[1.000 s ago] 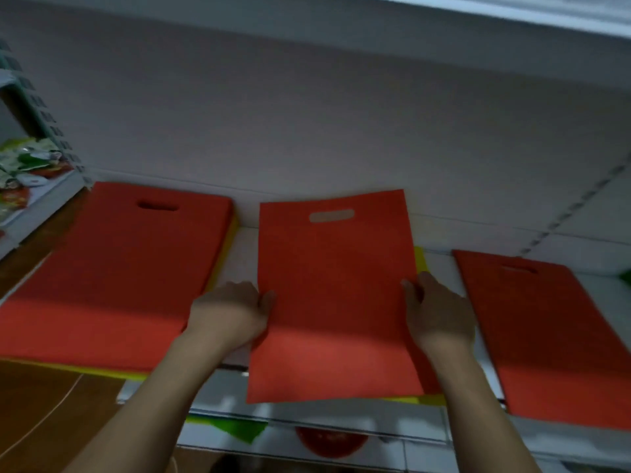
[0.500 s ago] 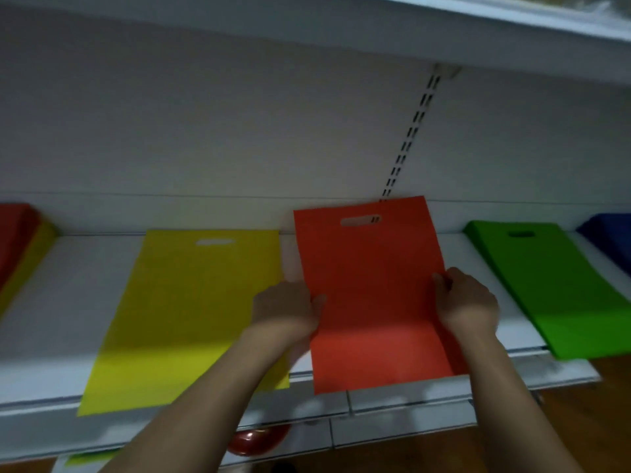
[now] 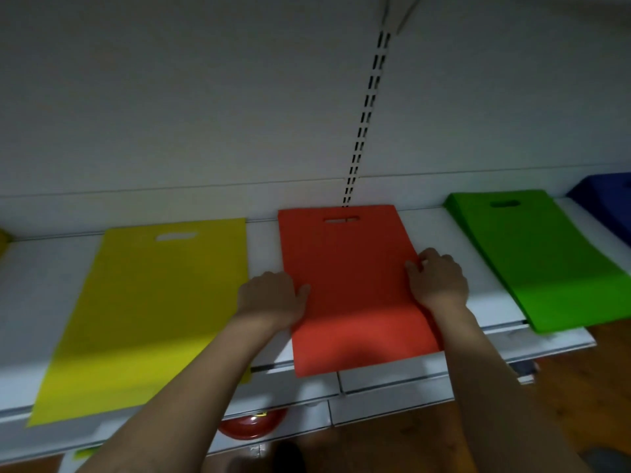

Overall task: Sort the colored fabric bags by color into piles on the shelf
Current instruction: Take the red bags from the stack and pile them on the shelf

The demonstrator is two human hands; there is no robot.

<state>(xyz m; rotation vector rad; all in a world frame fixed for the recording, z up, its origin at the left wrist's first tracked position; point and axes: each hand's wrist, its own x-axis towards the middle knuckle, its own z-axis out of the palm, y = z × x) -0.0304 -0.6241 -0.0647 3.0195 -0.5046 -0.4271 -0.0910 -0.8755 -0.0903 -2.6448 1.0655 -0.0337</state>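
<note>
An orange-red fabric bag (image 3: 351, 281) with a cut-out handle lies flat on the white shelf (image 3: 440, 233), its lower end hanging over the front edge. My left hand (image 3: 273, 297) grips its left edge and my right hand (image 3: 437, 281) grips its right edge. A yellow bag (image 3: 146, 312) lies flat to the left. To the right sits a pile of green bags (image 3: 543, 261), and a blue pile (image 3: 604, 199) shows at the far right edge.
The white back wall carries a slotted upright rail (image 3: 365, 121). A red round object (image 3: 252, 425) sits below the shelf front. Wooden floor (image 3: 580, 404) shows at the lower right. A yellow sliver (image 3: 3, 238) peeks in at the far left.
The view and both hands have swung right with the orange-red bag, away from the red piles. The bag now lies on the shelf between the yellow bag and the green pile.
</note>
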